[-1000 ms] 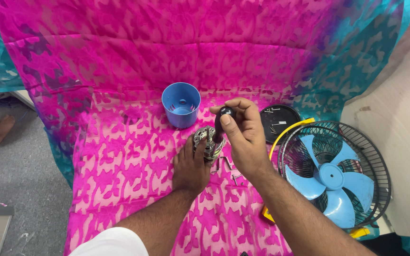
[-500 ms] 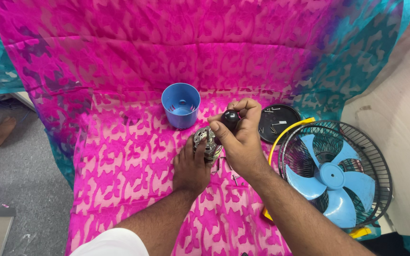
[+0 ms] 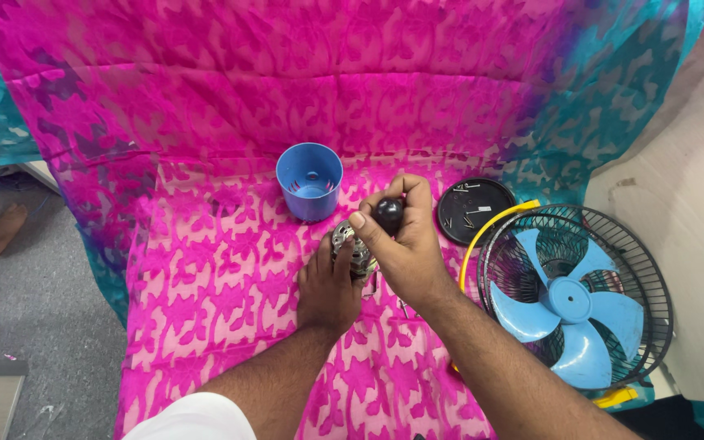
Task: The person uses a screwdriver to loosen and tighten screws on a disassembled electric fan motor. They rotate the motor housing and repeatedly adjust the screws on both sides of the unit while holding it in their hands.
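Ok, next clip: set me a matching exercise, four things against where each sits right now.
Things:
1. blue cup
2. black round lid
3. fan
4. dark knob

Places:
A. far right, off the cloth's edge
B. pinched in the right hand
C. on the pink cloth, beyond the left hand
D. between the right hand and the fan, screws on it

Pairs: 1-C, 2-D, 3-A, 4-B

My left hand (image 3: 329,287) lies flat, fingers forward, while my right hand (image 3: 401,240) hovers just beside it, fingers curled into a pinch.
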